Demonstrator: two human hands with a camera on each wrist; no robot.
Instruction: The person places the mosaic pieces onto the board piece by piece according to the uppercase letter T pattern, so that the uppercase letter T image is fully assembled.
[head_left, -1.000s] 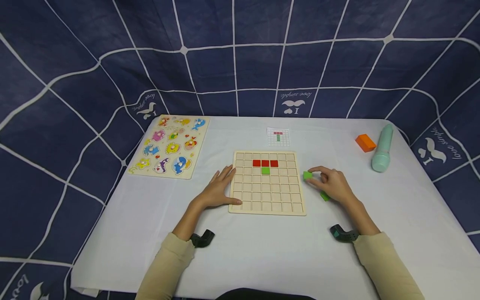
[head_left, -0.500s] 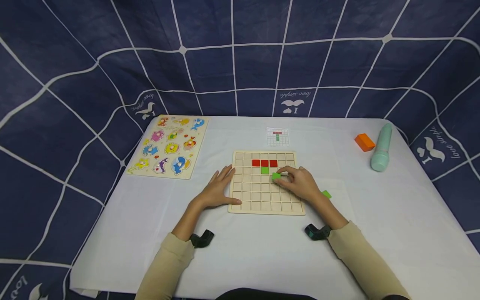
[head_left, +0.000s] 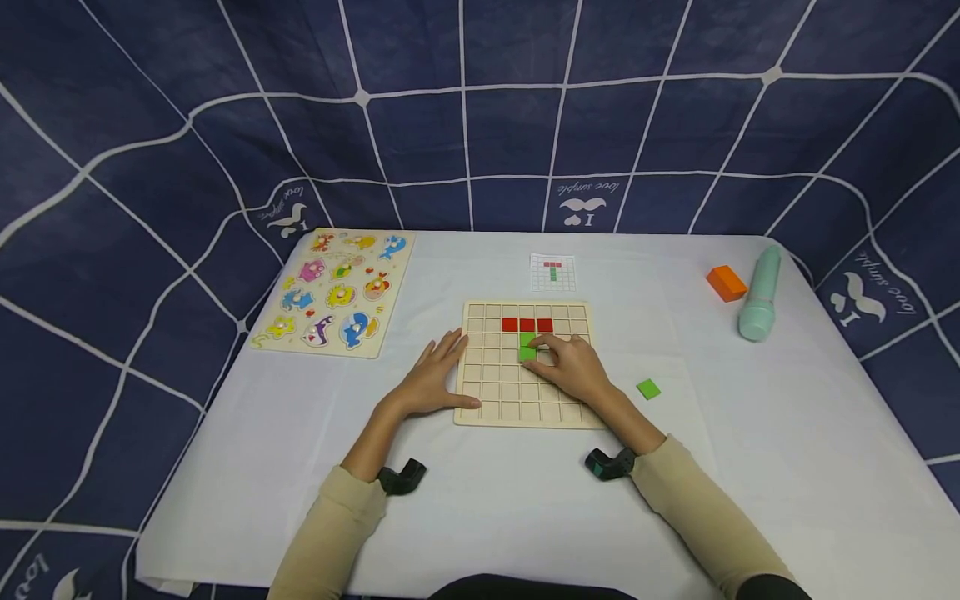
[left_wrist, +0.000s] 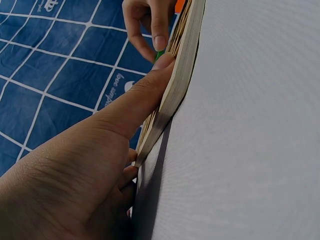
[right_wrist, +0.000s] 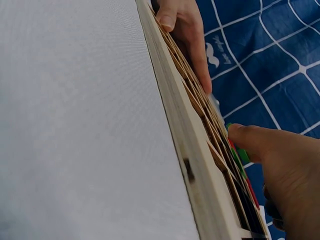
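Observation:
Between thumb and fingertips, my right hand (head_left: 573, 368) pinches a green square tile (head_left: 527, 355) at the wooden grid board (head_left: 491, 385), just below another green tile (head_left: 526, 339). Above these, a row of red tiles (head_left: 527, 325) sits in the grid. My left hand (head_left: 423, 385) rests on the board's left side with fingers spread; in the left wrist view its thumb (left_wrist: 145, 92) lies along the board's edge. The right wrist view shows the right thumb (right_wrist: 250, 141) against green, but whether the tile is seated in its cell I cannot tell.
A loose green tile (head_left: 648, 389) lies right of the board. Behind the board is a printed pattern card (head_left: 553, 273). An orange block (head_left: 726, 283) and a mint-green cylindrical object (head_left: 760, 296) stand far right. An animal peg puzzle (head_left: 337, 296) lies at left.
My right hand has carried the green tile left from beside the board to the cell under the other green tile. The left hand stays in place.

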